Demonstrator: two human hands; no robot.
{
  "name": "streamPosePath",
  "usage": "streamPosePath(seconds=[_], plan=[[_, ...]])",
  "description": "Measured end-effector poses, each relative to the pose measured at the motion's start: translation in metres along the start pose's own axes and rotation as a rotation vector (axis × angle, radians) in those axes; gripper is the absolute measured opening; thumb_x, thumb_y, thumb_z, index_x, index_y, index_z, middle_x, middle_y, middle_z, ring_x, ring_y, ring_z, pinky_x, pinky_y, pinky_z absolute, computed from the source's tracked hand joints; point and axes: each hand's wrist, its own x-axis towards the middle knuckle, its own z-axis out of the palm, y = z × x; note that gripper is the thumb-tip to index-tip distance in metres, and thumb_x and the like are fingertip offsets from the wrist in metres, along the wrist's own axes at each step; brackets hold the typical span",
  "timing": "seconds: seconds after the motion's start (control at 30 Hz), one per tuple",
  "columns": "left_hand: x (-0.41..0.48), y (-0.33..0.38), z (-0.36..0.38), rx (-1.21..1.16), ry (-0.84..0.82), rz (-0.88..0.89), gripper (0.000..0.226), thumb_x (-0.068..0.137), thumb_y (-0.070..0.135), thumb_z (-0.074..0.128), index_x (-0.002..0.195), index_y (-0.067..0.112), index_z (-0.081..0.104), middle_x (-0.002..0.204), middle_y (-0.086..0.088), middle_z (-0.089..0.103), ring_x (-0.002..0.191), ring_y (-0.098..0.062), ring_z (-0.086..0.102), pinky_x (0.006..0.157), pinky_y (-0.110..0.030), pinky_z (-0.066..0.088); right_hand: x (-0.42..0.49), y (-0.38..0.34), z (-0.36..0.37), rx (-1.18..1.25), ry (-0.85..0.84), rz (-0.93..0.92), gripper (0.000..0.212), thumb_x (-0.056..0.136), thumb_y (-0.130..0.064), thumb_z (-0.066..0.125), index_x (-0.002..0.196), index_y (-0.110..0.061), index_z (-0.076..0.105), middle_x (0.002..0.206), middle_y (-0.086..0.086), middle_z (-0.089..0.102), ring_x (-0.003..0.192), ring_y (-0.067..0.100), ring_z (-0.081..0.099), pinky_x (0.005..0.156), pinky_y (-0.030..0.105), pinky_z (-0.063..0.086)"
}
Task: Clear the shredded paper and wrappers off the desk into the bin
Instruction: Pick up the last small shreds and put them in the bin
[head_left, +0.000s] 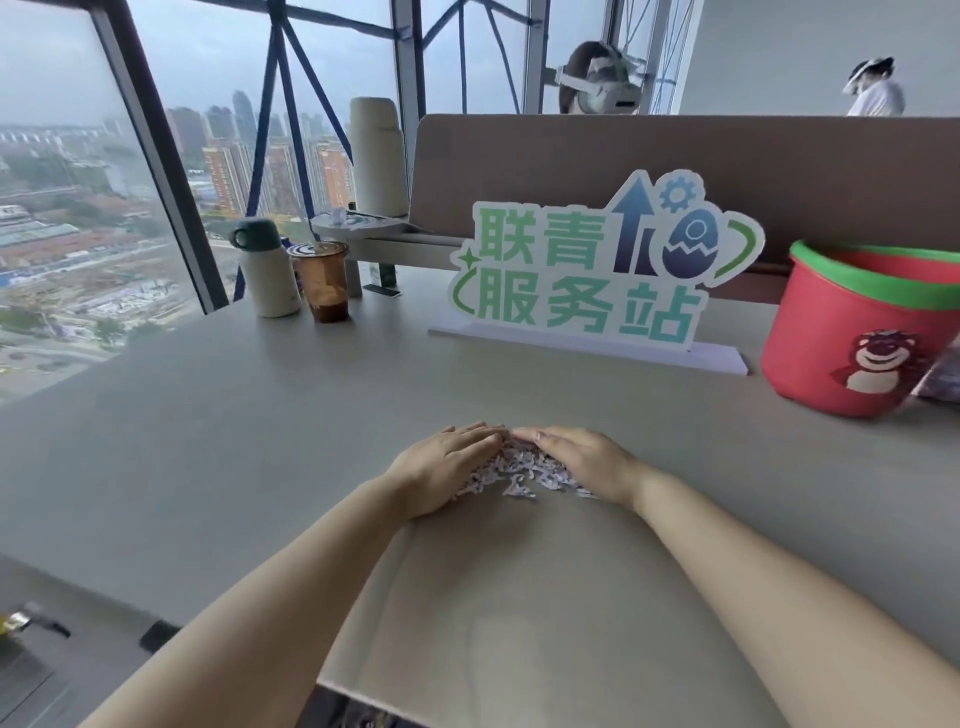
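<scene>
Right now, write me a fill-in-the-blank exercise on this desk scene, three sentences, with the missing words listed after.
1. Both hands, left hand and right hand, are cupped around a pile of shredded ____.
2. The red bin with a bear picture has a ____ rim.
3. The plastic cup of brown drink stands beside a white flask with a dark ____ lid.

Missing words: paper; green; green
</scene>
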Motion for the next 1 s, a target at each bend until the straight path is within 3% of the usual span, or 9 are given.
streamPosePath(seconds=[0.1,0.23,0.4,0.67,0.87,1.0], plan=[[-0.023,0.008,0.003,-0.012,0.079,-0.038,0.053,0.093,0.049,0.037,0.141,0.029,0.032,0.152,0.008,0.031,0.141,-0.009,0.025,0.113,-0.025,0.016,-0.024,-0.009,0.002,-0.026,0.057,0.022,0.04,0.097,-0.028,0.04,0.135,-0.015,0.045,0.145,0.001,0.043,0.134,0.012,0.038,0.106,0.014,0.023],[-0.047,0.003,0.007,0.203,0.081,-0.078,0.079,0.086,0.06,0.043,0.147,0.02,0.012,0.158,0.003,0.01,0.146,-0.011,0.006,0.118,-0.026,0.005,-0.049,-0.001,-0.006,-0.307,0.097,0.115,0.073,0.087,-0.053,0.045,0.145,-0.016,0.02,0.157,0.003,0.017,0.143,0.018,0.022,0.118,0.03,0.015],[-0.049,0.004,0.019,0.371,0.018,-0.14,0.079,0.087,0.064,0.026,0.147,0.02,-0.001,0.159,0.002,0.0,0.146,-0.012,-0.003,0.12,-0.031,0.001,-0.061,0.001,0.003,-0.597,0.03,0.19,0.091,0.081,-0.071,0.035,0.147,-0.019,-0.001,0.159,-0.001,-0.001,0.146,0.016,-0.003,0.118,0.032,0.002],[-0.019,0.009,0.022,0.338,0.04,-0.071,0.07,0.093,0.054,0.024,0.147,0.017,0.0,0.159,0.0,0.003,0.146,-0.012,0.0,0.12,-0.028,0.001,-0.023,-0.011,0.018,-0.552,0.046,0.061,0.073,0.091,-0.052,0.038,0.147,-0.018,0.005,0.159,0.004,0.008,0.146,0.017,0.008,0.119,0.031,0.009],[-0.023,0.0,0.004,0.194,0.115,-0.015,0.082,0.085,0.052,0.051,0.147,0.015,0.012,0.157,-0.003,0.016,0.145,-0.018,0.016,0.116,-0.024,0.012,-0.023,-0.016,-0.012,-0.466,0.009,0.062,0.086,0.081,-0.053,0.056,0.147,-0.022,0.011,0.157,0.003,0.016,0.144,0.026,0.008,0.116,0.035,0.011],[-0.025,-0.001,0.011,0.333,0.037,-0.029,0.077,0.088,0.059,0.037,0.147,0.019,0.008,0.158,0.0,0.01,0.146,-0.016,0.009,0.118,-0.027,0.008,-0.033,-0.006,-0.012,-0.544,0.007,0.063,0.078,0.083,-0.052,0.054,0.146,-0.025,0.016,0.155,-0.001,0.022,0.141,0.026,0.013,0.115,0.035,0.013]])
